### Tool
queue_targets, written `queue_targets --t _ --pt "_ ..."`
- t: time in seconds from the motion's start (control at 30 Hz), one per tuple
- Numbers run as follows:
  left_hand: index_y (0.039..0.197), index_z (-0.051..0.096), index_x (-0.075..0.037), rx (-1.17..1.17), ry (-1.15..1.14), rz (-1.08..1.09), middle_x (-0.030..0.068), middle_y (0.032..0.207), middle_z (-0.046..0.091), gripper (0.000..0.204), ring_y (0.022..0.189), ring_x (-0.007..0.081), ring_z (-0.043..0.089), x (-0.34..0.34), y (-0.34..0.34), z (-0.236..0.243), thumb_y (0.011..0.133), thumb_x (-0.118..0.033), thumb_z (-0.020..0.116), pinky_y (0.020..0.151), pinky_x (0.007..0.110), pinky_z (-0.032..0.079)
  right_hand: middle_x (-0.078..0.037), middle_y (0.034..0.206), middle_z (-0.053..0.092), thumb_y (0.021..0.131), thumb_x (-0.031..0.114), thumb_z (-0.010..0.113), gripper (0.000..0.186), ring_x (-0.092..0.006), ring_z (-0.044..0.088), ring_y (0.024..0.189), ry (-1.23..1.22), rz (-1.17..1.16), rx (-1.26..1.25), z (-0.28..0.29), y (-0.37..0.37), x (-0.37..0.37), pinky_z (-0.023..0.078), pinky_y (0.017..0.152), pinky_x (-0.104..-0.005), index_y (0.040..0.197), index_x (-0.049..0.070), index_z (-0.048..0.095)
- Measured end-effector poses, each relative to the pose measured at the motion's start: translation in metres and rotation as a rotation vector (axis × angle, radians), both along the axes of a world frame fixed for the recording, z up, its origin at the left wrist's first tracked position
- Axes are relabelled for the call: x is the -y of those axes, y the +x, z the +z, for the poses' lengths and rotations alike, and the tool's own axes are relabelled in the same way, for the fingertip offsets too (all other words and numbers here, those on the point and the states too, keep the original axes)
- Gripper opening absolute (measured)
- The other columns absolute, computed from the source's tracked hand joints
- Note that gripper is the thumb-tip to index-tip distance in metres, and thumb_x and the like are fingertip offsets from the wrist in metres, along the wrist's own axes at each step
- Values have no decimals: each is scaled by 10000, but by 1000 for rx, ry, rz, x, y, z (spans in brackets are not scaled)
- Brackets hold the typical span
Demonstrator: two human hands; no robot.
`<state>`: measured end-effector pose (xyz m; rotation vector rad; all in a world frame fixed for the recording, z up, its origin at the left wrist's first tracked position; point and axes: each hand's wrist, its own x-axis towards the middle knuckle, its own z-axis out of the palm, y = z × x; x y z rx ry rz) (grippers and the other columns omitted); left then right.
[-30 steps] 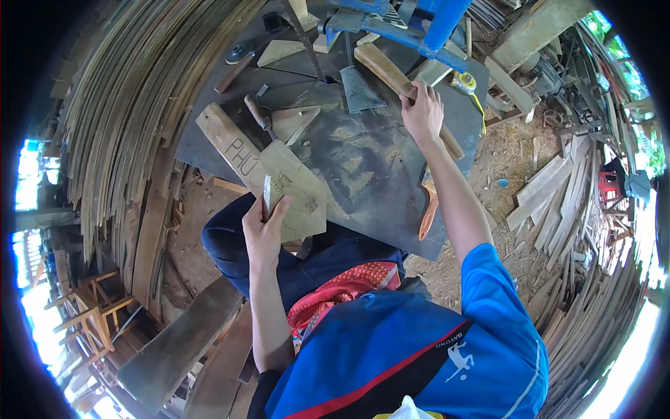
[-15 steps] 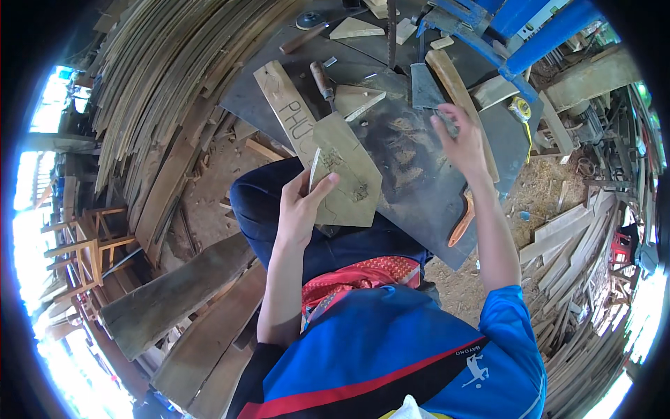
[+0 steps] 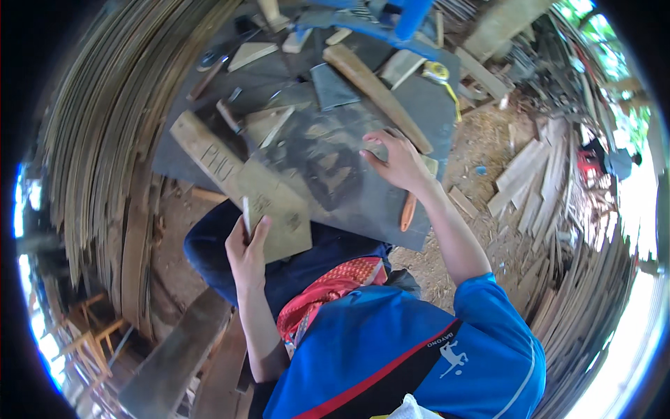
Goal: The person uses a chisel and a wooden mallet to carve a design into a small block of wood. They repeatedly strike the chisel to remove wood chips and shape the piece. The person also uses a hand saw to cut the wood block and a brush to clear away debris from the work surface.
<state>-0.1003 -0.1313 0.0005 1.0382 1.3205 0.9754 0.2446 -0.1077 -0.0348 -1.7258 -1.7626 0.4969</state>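
A flat pale piece of wood [image 3: 276, 216], cut to angled corners and marked with dark scribbles, is gripped at its left edge by my left hand [image 3: 246, 255]. The thumb lies on top; the fingers go under it. Beyond it extends a narrower board [image 3: 202, 150] with lettering, partly covered by the held piece. Over the dark tabletop, my right hand [image 3: 398, 160] is empty, its fingers curved and apart. An orange-handled brush [image 3: 408, 211] lies just below that wrist. Farther off are a wide grey metal blade [image 3: 333, 87] and a long wooden bar [image 3: 377, 96].
A wooden-handled chisel [image 3: 230, 116] and a triangular wood offcut [image 3: 252, 56] lie on the dark tabletop [image 3: 349, 223]. A yellow tape measure [image 3: 436, 72] is at its far right, near a blue metal frame [image 3: 412, 21]. Stacked planks [image 3: 118, 140] rise at left.
My right hand has moved away from the metal blade, back toward the brush. My left hand keeps its hold on the wood. The whole view has turned and shifted.
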Motion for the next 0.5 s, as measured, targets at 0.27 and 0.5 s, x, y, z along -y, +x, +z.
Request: queue_targets --t 0.27,0.5 --pt "1244 663 50 -122 31 -100 -6 1020 662 321 903 47 535 0 10 -11 1029 -188 664 807 212 410 -169 1172 722 934 353 728 403 -352 683 1116 -67 -501 148 -24 116 23 536 944 -448 1195 56 649" --pt "1179 683 50 -135 72 -27 -7 909 677 285 805 55 550 -7 28 -16 1013 -181 684 727 230 444 -197 1173 711 932 370 730 433 -352 696 1104 -196 -523 84 -39 117 72 543 921 -448 1199 41 641"
